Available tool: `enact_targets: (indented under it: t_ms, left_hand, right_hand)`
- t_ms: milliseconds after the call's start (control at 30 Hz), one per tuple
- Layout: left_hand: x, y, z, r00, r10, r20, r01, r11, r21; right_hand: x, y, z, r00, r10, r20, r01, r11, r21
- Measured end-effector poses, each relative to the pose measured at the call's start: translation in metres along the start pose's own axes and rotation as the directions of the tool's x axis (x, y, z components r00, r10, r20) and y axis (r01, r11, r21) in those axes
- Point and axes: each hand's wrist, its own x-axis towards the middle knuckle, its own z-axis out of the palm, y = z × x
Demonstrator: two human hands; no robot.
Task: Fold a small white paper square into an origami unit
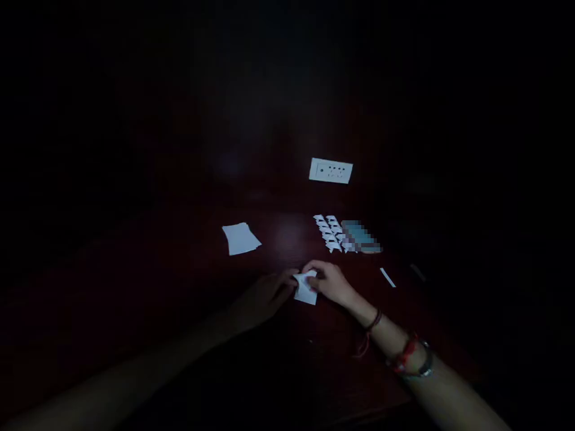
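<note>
Right hand (331, 281) and left hand (269, 291) at a small white sheet (306, 294), which lies between them on a dark tabletop (287, 236). The right hand grips the sheet, thumb across its upper face and fingers at its far edge; the left hand's fingertips meet the left edge, though whether they pinch it cannot be told. Directly beyond the right hand, folded white pieces (333, 245) stand in close rows and appear to be finished work. Beyond the left hand and slightly to its left, a loose stack of flat sheets (241, 238) appears unworked. The sheet between the hands seems to be at an intermediate stage, partly shaped but unlike the pieces in the rows. To the right of the right hand lies a narrow white strip (387, 277), apart from the rest. Obscured: the pieces overlap too closely for a sure count; a bluish object (360, 235) beside them is pixelated and cannot be identified; the right fingers cover part of the sheet, hiding its creases; the left forearm fades into shadow, and both forearms are cut off by the lower edge.
</note>
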Motion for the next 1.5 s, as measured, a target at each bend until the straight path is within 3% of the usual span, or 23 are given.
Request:
enact_targets:
  t_ms: [200,400,600,800,900,1000,1100,1300,1500]
  left_hand:
    - [0.005,-0.002,-0.003,0.991,0.116,-0.061,-0.114,0.993,0.039]
    - [0.005,0.001,-0.002,0.993,0.114,-0.025,-0.114,0.993,0.011]
    - [0.006,0.003,0.002,0.982,0.186,0.020,-0.187,0.981,0.056]
    - [0.000,-0.006,0.005,0.979,0.203,0.027,-0.205,0.974,0.102]
    - [-0.001,-0.008,0.003,0.985,0.172,0.023,-0.172,0.985,0.029]
    - [0.002,-0.008,-0.002,0.998,0.019,-0.054,-0.020,1.000,-0.009]
    - [0.006,-0.007,-0.005,0.987,-0.119,-0.108,0.117,0.993,-0.018]
    - [0.013,-0.005,-0.003,0.968,-0.232,-0.093,0.228,0.973,-0.042]
    - [0.015,-0.002,-0.006,0.969,-0.145,-0.202,0.153,0.988,0.024]
  right_hand:
    - [0.000,-0.001,-0.001,1.000,0.012,0.017,-0.013,1.000,0.006]
    - [-0.003,-0.003,-0.001,0.996,-0.084,-0.024,0.081,0.991,-0.107]
    - [-0.001,0.001,0.001,0.996,-0.090,-0.030,0.085,0.988,-0.130]
    - [0.001,0.008,-0.002,0.995,-0.038,0.090,0.039,0.999,-0.003]
    - [0.001,0.014,-0.004,0.984,0.006,0.178,-0.019,0.997,0.069]
    - [0.001,0.016,-0.005,0.977,-0.005,0.211,-0.020,0.993,0.114]
    - [0.000,0.015,-0.004,0.984,-0.015,0.178,-0.009,0.991,0.135]
    - [-0.002,0.003,0.005,0.997,0.027,0.072,-0.042,0.974,0.222]
    - [-0.004,-0.014,0.010,0.991,0.018,-0.130,0.010,0.977,0.211]
